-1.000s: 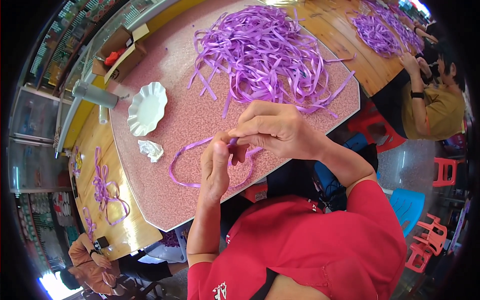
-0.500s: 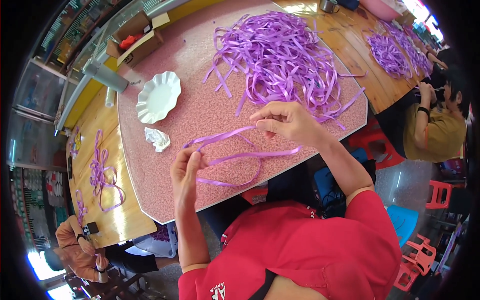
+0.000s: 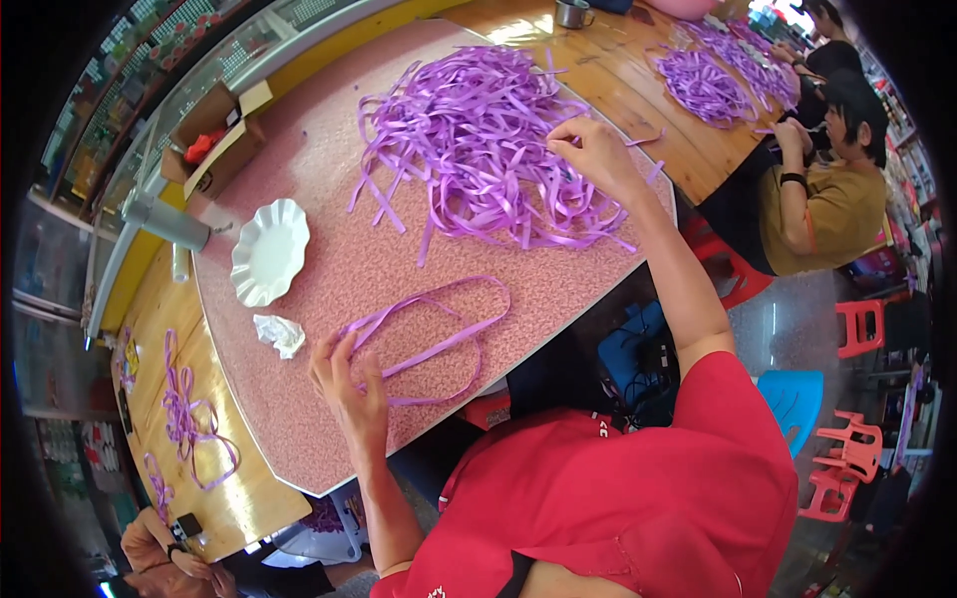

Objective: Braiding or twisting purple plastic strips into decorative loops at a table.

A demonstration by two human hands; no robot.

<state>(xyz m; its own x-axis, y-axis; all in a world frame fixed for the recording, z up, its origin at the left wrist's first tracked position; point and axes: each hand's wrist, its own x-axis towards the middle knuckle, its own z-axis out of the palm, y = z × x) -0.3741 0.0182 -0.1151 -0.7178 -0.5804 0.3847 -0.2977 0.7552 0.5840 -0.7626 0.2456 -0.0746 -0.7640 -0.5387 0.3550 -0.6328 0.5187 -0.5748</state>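
Observation:
A looped purple ribbon [image 3: 429, 351] lies on the pink speckled tabletop, its left end passing by the fingers of my left hand [image 3: 349, 387]. The thumb and fingers of that hand are apart, and the hand rests loosely at the ribbon without gripping it. Farther off, my right hand [image 3: 595, 157] is over the right side of a big tangled pile of purple ribbons [image 3: 469, 140]. Its thumb and fingertips are pinched together; whatever is between them is too small to make out.
A white scalloped dish [image 3: 269, 254], crumpled white tissue [image 3: 279, 336], grey bottle [image 3: 167, 221] and cardboard box [image 3: 221, 140] stand at the left. More ribbons [image 3: 184, 414] lie on the wooden table. Co-workers sit at right [image 3: 827, 199] and lower left [image 3: 164, 558].
My right hand has let go of the ribbon and moved up and away to the pile. My left fingers have loosened, and the ribbon loop now lies on the table. The view has shifted.

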